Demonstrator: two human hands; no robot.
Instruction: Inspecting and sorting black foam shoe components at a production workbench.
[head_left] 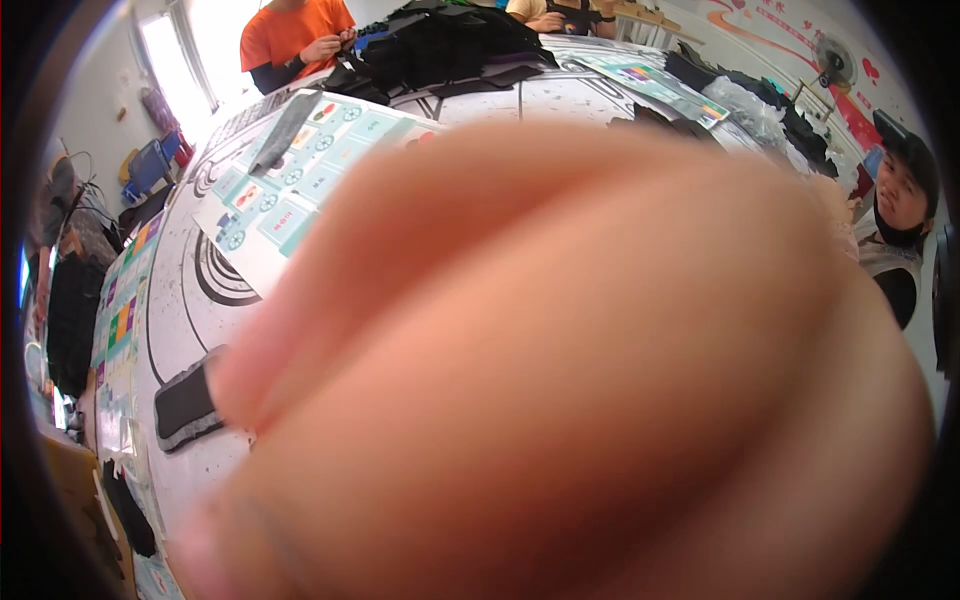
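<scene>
We log one blurred hand (560,370) filling our view, grip indeterminable; white patterned counter (190,300), far black fabric heap (450,45) apparently untouched.

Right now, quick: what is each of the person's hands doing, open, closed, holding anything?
Left: cannot be told.
Right: cannot be told.
A blurred hand covers the lens; which one is unclear, nothing visibly held.

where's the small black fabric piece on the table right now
In the head view the small black fabric piece lies at lower left on the white table, just left of the blurred hand filling the frame.
</scene>
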